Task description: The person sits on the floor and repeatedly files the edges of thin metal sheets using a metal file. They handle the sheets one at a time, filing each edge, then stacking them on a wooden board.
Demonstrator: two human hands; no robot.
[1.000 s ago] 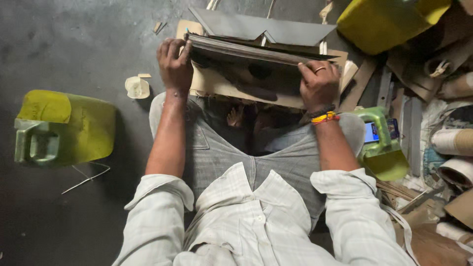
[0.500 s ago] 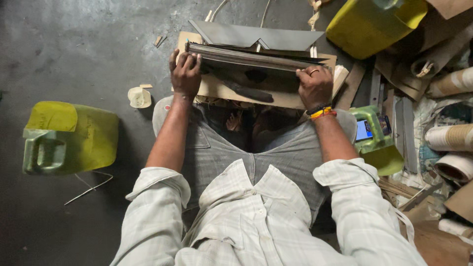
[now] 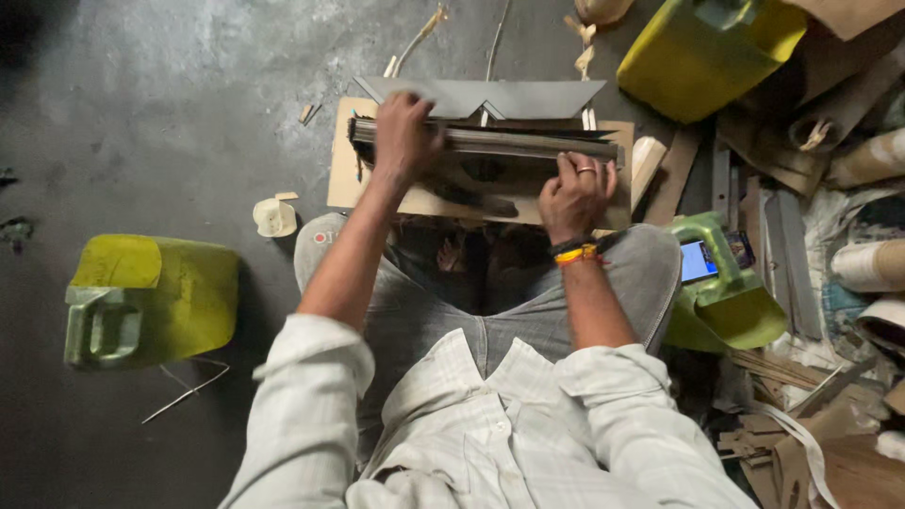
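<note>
I sit cross-legged on a dark floor, looking down at my lap. A thick stack of grey cardboard sheets (image 3: 509, 141) stands on edge on a brown board (image 3: 377, 188) in front of my knees. My left hand (image 3: 405, 132) grips the top edge of the stack near its left end. My right hand (image 3: 575, 188), with a ring and a yellow-orange wristband, holds the stack's near face toward the right end. A grey sheet with a zigzag-cut edge (image 3: 481, 94) lies flat just beyond the stack.
A cut yellow-green jerrycan (image 3: 151, 292) lies at my left, another (image 3: 707, 57) at the upper right. A green container (image 3: 726, 292) with a lit phone (image 3: 699, 260) sits by my right knee. Cardboard rolls, strips and scraps crowd the right side. A small tape roll (image 3: 274, 217) lies at left.
My left hand has shifted right along the stack's top edge and now grips it from above. My right hand has slid slightly toward the middle. The view has tilted down.
</note>
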